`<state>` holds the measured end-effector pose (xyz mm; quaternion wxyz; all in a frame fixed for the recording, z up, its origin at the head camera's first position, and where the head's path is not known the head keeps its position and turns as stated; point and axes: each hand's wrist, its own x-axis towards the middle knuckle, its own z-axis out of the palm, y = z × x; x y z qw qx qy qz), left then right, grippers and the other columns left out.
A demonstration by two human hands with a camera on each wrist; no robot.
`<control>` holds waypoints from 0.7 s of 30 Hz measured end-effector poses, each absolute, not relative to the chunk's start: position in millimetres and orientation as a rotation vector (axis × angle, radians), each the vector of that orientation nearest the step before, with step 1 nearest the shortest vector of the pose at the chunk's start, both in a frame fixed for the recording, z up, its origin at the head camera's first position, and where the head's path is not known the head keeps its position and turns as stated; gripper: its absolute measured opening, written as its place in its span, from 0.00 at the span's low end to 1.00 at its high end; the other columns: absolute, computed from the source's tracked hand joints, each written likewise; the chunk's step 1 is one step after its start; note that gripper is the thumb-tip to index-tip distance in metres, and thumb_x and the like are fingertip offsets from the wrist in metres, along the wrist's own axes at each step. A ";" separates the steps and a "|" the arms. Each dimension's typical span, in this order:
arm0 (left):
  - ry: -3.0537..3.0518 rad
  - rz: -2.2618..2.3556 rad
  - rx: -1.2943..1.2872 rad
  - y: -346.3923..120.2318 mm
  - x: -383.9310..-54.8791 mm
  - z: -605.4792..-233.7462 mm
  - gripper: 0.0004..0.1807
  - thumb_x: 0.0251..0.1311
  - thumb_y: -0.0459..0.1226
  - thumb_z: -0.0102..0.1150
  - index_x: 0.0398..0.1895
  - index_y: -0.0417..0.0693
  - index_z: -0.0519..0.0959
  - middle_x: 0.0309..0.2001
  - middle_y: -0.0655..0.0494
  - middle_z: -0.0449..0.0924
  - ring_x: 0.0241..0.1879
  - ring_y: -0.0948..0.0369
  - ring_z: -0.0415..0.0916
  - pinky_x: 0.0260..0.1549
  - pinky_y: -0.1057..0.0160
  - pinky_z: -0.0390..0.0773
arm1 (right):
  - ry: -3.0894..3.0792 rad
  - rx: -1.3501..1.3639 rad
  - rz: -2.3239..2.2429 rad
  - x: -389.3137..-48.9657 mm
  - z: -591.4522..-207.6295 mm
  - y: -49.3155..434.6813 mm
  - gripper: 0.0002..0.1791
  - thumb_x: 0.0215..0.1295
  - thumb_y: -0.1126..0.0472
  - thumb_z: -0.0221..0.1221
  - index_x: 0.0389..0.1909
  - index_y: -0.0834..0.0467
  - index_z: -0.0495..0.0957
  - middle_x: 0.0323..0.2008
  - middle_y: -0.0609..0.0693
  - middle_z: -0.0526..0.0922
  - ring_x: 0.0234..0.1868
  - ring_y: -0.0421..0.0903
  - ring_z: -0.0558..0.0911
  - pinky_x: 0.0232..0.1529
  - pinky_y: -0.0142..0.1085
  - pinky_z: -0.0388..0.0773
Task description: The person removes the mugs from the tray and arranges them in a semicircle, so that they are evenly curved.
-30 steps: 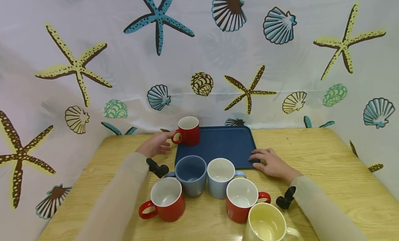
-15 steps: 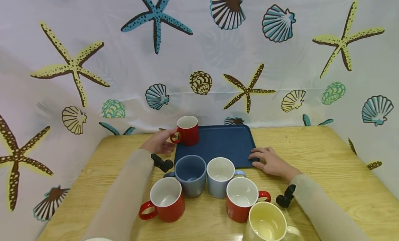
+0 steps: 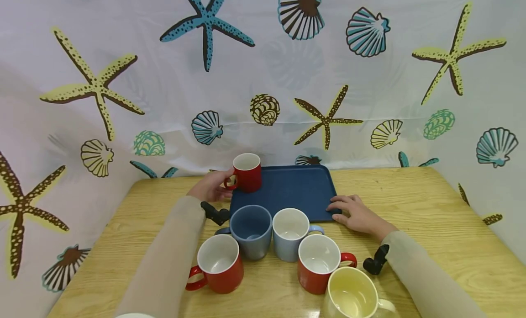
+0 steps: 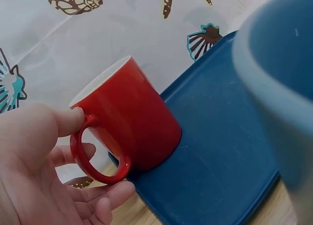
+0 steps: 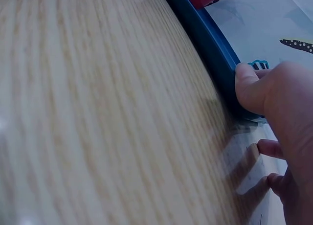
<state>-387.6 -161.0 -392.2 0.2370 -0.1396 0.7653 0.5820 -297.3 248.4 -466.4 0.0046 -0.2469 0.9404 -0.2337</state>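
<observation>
A red mug [image 3: 249,178] with a white inside stands upright at the left end of the dark blue tray [image 3: 296,190], its handle pointing left. My left hand [image 3: 210,186] is at that handle. In the left wrist view, the thumb [image 4: 71,121] lies on the top of the handle [image 4: 80,156], and one fingertip shows through its loop. The lower fingers [image 4: 115,193] curl beneath it. At the tray's near right corner, my right hand [image 3: 356,214] holds the rim, with the thumb [image 5: 248,85] against its edge in the right wrist view. Two other fingers reach down beside the table.
Nearer me stand two more red mugs, one left [image 3: 223,272] and one right [image 3: 314,277]. Between them are a blue mug [image 3: 255,242] and a light blue mug [image 3: 287,245], close before the tray. A yellow mug [image 3: 351,295] is front right. Patterned cloth [image 3: 263,71] hangs behind.
My left hand has moved slightly right, closer round the red mug's handle. The mug and the tray stay almost where they were, and my right hand keeps its place.
</observation>
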 end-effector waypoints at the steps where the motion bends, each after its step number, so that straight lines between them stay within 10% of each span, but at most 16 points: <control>1: 2.111 1.580 -0.370 -161.5 -387.8 -391.4 0.33 0.64 0.58 0.44 0.59 0.40 0.61 0.57 0.40 0.66 0.38 0.52 0.76 0.38 0.64 0.76 | 2.944 -0.771 -0.732 -297.4 -466.0 248.1 0.14 0.67 0.55 0.54 0.51 0.50 0.77 0.62 0.56 0.67 0.60 0.60 0.59 0.56 0.58 0.59; 21: 2.134 1.552 -0.161 -179.9 -373.5 -399.5 0.33 0.63 0.57 0.47 0.60 0.41 0.61 0.50 0.40 0.72 0.36 0.52 0.78 0.42 0.56 0.77 | 2.931 -0.776 -0.757 -297.1 -467.3 246.0 0.13 0.67 0.56 0.53 0.51 0.50 0.77 0.61 0.56 0.66 0.60 0.61 0.58 0.56 0.59 0.58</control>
